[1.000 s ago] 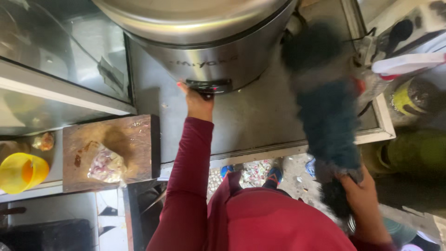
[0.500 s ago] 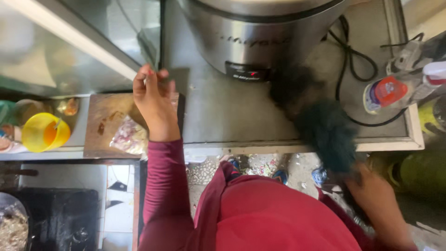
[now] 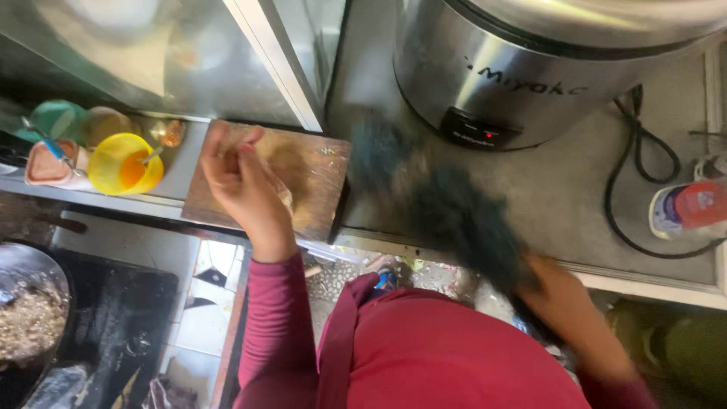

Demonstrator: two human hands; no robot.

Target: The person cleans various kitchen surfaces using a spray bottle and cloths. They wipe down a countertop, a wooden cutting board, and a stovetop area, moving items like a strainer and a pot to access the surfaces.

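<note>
Looking straight down over a red top, the head camera is showing a person working at a steel counter [image 3: 575, 197] with both hands out. The right hand [image 3: 564, 299], nearest the body and badly blurred, is gripping the handle end of a dark, shaggy brush [image 3: 447, 204]; the fingers are closing around it, though how tightly is hard to make out. The brush's bristles are smearing into a dark blur across the counter, reaching towards the base of a large steel cooker [image 3: 530, 68], whose top is cut off by the frame.

The left hand [image 3: 242, 185], on a dark-red sleeve, is hovering over a wooden cutting board [image 3: 318, 178] lying at the counter's left edge. Its fingers are curling loosely, and something pale is showing under the palm; whether the hand is holding or merely covering it cannot be told.

Further left, a yellow cup [image 3: 125, 163] with a spoon in it is standing beside a pink cup [image 3: 49, 163] and a green cup [image 3: 57, 121] on a narrow ledge. At lower left, a dark pan [image 3: 30, 318] of grainy food is half cut off. On the far right, a black cable [image 3: 628, 189] is looping past a bottle [image 3: 689, 210] lying on its side.
</note>
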